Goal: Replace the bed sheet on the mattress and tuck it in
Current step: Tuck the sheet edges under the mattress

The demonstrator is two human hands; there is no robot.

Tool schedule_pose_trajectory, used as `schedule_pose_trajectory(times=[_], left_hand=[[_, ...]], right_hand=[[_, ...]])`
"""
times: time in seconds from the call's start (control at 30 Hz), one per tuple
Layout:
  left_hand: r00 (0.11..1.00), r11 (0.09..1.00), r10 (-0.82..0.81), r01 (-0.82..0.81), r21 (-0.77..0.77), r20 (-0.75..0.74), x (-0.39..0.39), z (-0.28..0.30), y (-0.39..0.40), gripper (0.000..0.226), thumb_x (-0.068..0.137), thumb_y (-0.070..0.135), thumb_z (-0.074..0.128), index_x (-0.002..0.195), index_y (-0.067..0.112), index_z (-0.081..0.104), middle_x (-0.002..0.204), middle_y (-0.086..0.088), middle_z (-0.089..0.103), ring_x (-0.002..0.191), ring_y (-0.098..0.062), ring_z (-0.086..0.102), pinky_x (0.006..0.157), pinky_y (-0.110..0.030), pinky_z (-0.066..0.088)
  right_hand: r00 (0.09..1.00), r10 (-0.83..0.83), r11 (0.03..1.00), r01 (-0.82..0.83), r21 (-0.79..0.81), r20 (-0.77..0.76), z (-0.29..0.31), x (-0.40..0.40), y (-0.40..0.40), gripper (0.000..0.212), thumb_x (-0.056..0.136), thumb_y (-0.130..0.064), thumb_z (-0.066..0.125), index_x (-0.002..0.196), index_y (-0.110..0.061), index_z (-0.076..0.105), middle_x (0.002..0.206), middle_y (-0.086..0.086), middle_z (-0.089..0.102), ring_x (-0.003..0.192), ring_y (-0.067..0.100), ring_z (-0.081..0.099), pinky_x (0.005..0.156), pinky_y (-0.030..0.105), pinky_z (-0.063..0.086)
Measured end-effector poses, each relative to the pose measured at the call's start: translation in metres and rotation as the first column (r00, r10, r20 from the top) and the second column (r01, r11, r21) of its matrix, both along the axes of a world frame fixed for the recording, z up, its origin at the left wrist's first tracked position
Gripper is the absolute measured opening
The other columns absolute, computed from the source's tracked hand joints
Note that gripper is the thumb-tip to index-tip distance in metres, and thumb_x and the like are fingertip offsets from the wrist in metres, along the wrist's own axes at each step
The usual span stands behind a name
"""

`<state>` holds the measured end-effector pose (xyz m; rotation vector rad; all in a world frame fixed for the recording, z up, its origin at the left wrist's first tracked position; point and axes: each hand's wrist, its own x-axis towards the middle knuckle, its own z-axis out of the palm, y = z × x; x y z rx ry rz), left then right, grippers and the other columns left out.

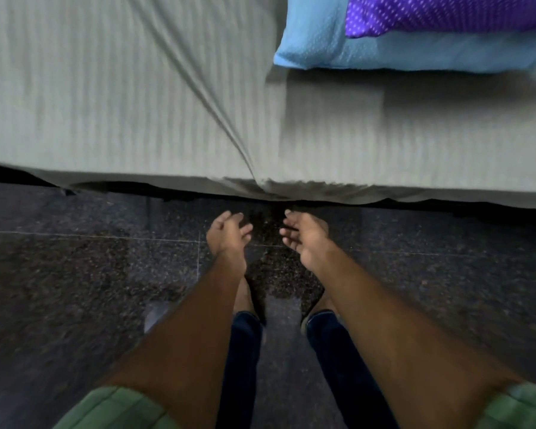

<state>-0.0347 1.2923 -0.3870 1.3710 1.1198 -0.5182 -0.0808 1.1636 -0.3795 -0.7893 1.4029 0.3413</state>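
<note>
Nearest, above the dark speckled floor point(75, 274), the left hand point(226, 233) and right hand point(304, 236) hang just short of the bed edge, fingers loosely spread, holding nothing. Beyond them the grey striped sheet point(106, 88) covers the mattress point(446, 193) and bunches at the edge, where a long crease runs back across the bed (the picture is blurred here). Farther off lie a blue pillow point(415, 54) and a purple one point(446, 13). Tucking that bunch straight under would likely lock the crease in, or drag the sheet askew.
</note>
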Motion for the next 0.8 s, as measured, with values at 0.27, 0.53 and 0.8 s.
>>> schedule_pose_trajectory(times=[0.27,0.53,0.8], left_hand=[[0.965,0.991,0.104,-0.121,0.055,0.241,0.064,0.021,0.047,0.006,0.087,0.007,0.072,0.091,0.003,0.075,0.071,-0.003,0.074,0.058,-0.019,0.069,0.049,-0.025,0.049],[0.987,0.96,-0.108,0.072,0.271,0.122,0.096,0.01,0.078,0.022,0.057,0.033,0.076,0.068,0.014,0.076,0.057,0.006,0.07,0.057,-0.012,0.071,0.06,-0.034,0.063],[0.976,0.955,-0.216,0.216,0.203,-0.019,0.111,-0.031,0.118,0.035,0.057,0.035,0.076,0.072,0.003,0.075,0.057,-0.006,0.071,0.051,-0.018,0.07,0.063,-0.038,0.063]], right_hand=[[0.973,-0.134,0.936,0.062,0.347,0.189,0.023,0.071,0.09,0.009,0.1,-0.023,0.06,0.1,-0.016,0.064,0.093,0.003,0.071,0.083,0.016,0.065,0.072,0.03,0.052],[0.893,-0.449,0.893,0.449,0.024,0.035,0.018,0.129,0.149,0.019,0.086,-0.013,0.061,0.068,-0.009,0.057,0.044,0.0,0.051,0.044,0.015,0.05,0.043,0.022,0.046],[0.92,-0.37,0.917,0.34,-0.207,-0.129,-0.01,0.149,0.174,0.012,0.086,-0.015,0.061,0.076,-0.009,0.058,0.066,0.009,0.062,0.043,0.018,0.052,0.042,0.023,0.041]])
